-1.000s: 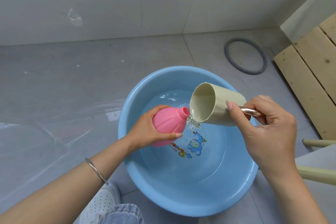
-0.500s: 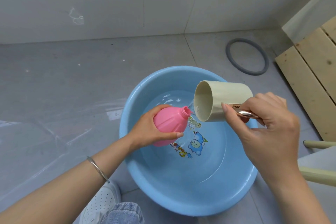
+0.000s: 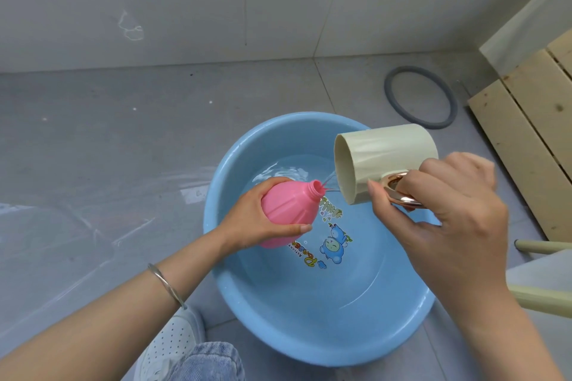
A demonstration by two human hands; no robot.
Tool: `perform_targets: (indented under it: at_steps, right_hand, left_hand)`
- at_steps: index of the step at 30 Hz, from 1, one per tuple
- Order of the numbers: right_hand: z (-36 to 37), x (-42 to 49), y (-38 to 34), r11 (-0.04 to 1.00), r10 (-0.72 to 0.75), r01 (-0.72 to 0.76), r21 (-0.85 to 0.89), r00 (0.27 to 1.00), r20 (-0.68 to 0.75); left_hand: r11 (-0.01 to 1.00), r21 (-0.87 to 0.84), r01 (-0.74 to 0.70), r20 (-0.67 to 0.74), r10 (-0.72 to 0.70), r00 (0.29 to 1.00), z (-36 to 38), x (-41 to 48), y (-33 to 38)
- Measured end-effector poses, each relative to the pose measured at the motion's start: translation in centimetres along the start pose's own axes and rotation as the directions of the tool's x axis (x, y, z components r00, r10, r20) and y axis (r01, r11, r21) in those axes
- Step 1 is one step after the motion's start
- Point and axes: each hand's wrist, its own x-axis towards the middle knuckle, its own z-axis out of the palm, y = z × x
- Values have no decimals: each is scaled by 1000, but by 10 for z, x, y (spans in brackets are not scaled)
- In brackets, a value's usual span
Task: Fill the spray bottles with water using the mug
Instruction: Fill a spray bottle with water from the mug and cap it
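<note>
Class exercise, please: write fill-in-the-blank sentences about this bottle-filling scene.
The left hand grips a ____ spray bottle with its neck uncapped.
The right hand holds the tipped mug by its ____.
Both are held above a ____ basin holding water.
Missing words: pink; handle; blue.

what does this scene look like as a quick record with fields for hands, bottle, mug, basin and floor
left hand: grips the body of the pink bottle over the basin
right hand: holds the mug by its shiny handle
pink bottle: uncapped, tilted, neck towards the mug
mug: cream, tipped sideways, mouth facing the bottle neck
water: thin stream from the mug rim at the bottle neck; fill level hidden
basin: blue, on the floor, holds shallow water
floor: grey ring and wooden slats at the far right
</note>
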Motion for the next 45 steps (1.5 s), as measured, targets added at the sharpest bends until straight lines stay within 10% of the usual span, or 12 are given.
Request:
perform_targets:
  at_steps: [10,14,19,38,45]
  right_hand:
    - [5,-3,0,998,-55,55,-14,998,-23]
    - [14,-16,18,935,312,-314,164,949,40]
    - [45,-59,54,647,678,-724,240,690,253]
    - [91,-115,66,740,610,-672,24,686,397]
    - [87,-111,67,533,725,-830,163,547,418]
  left_hand:
    - [1000,1,5,-4,-5,1000,0,-1,0]
    - [1000,-14,4,3,-4,1000,-1,-2,2]
    - [1000,-21,17,10,-16,1000,-1,-1,1]
    - [1000,-6,21,-1,-21,1000,0,-1,2]
    - [1000,-12,28,3,-28,1000,1,0,0]
